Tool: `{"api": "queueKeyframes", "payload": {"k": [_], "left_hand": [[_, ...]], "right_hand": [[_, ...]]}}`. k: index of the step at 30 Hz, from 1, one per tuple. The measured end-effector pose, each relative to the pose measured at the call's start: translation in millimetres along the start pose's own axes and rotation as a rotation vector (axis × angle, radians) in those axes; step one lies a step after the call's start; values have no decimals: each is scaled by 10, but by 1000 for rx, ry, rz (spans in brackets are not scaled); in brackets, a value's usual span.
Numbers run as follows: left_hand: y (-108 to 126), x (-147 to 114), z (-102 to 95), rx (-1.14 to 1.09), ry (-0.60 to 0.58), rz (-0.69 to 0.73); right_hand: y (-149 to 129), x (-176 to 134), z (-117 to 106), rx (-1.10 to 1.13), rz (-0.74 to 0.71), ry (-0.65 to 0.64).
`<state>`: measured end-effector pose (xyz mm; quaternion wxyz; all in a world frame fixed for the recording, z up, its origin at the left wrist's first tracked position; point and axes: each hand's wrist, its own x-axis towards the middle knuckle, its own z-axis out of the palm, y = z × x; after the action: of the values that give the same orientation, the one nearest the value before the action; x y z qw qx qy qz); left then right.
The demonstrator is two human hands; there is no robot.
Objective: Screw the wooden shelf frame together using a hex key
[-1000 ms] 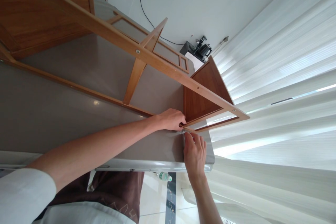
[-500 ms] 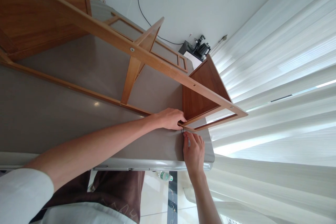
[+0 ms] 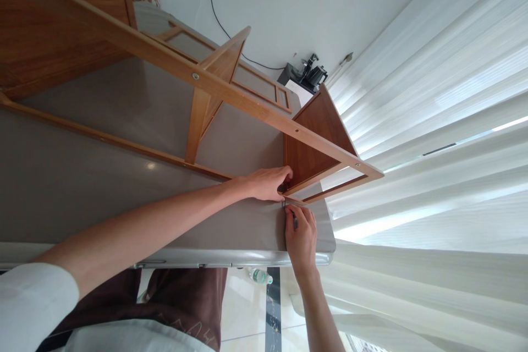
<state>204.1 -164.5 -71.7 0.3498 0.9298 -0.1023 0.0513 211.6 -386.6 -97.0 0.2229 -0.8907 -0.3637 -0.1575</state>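
A wooden shelf frame (image 3: pixel 247 100) lies on its side on the grey tabletop, with brown shelf panels joined between its rails. My left hand (image 3: pixel 268 182) is closed around the lower rail near the right end, beside the end panel (image 3: pixel 311 140). Just below it, my right hand (image 3: pixel 301 231) is closed on a thin metal tool that looks like a hex key (image 3: pixel 295 223). Fingers cover most of this tool. Its slim dark end meets the underside of the lower rail, where the contact itself is too small to make out.
The table's (image 3: pixel 243 231) rounded front edge runs close to my body. Behind the frame lies a separate wooden ladder-like frame (image 3: pixel 258 85). A black appliance (image 3: pixel 315 76) stands at the back near white curtains (image 3: pixel 429 187). A plastic bottle (image 3: pixel 259 275) is on the floor.
The view has shifted slightly, so the frame appears a little further left. The fingers of my left hand have lifted and curled a bit at the panel. My right hand stays at the rail.
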Motion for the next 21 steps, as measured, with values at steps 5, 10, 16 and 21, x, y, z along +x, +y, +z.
{"api": "queueKeyframes", "payload": {"k": [5,10,16,21], "left_hand": [[58,109,-36,25,-61,-28],[45,145,-7,29,-82,-26],[-39,164,-7,10,-128,24],[-53,175,-21,17,-124,58]], "right_hand": [[2,-1,-1,27,8,-3],[-4,16,-9,65,18,-18],[9,31,-1,111,36,-12],[16,39,-12,124,45,-24]]}}
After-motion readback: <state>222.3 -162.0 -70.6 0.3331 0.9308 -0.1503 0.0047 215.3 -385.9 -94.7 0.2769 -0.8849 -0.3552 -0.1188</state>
